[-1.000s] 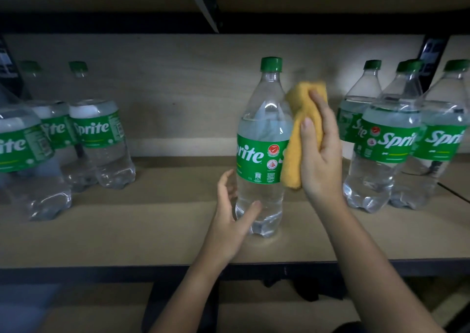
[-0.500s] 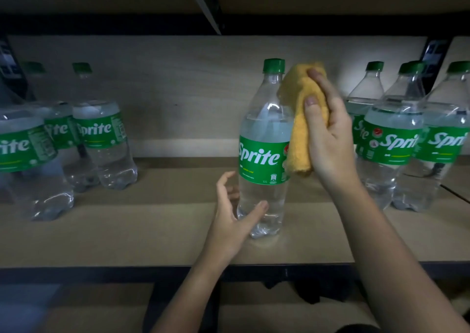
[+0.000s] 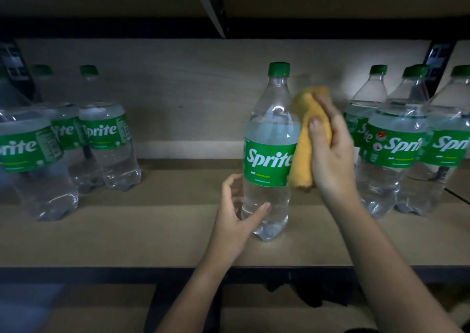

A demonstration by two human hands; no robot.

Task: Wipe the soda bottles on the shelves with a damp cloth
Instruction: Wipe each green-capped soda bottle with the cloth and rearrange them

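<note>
Standing upright on the shelf board [image 3: 157,233], a clear Sprite bottle [image 3: 270,152] with a green cap and green label sits between the two hands in the head view. The left hand [image 3: 235,220] is at the bottle's lower part, below the label: its thumb lies across the front of the clear base and its fingers curl round the far left side, so it holds the bottle loosely cupped, with some gap showing between palm and plastic. The right hand [image 3: 330,152] is higher, level with the label and the shoulder above it. It grips a folded yellow cloth [image 3: 304,139], thumb over the front of the fold and fingers wrapped behind, and presses the cloth against the bottle's right side, so the cloth hangs from above the label down to its lower edge.

Just beyond the right hand, to its right, stand three more Sprite bottles [image 3: 393,152] close together, partly hidden by the wrist. Well apart to the left of the left hand stands another group of Sprite bottles [image 3: 109,139], blurred and dim. Above both hands runs the dark underside of an upper shelf [image 3: 229,9].
</note>
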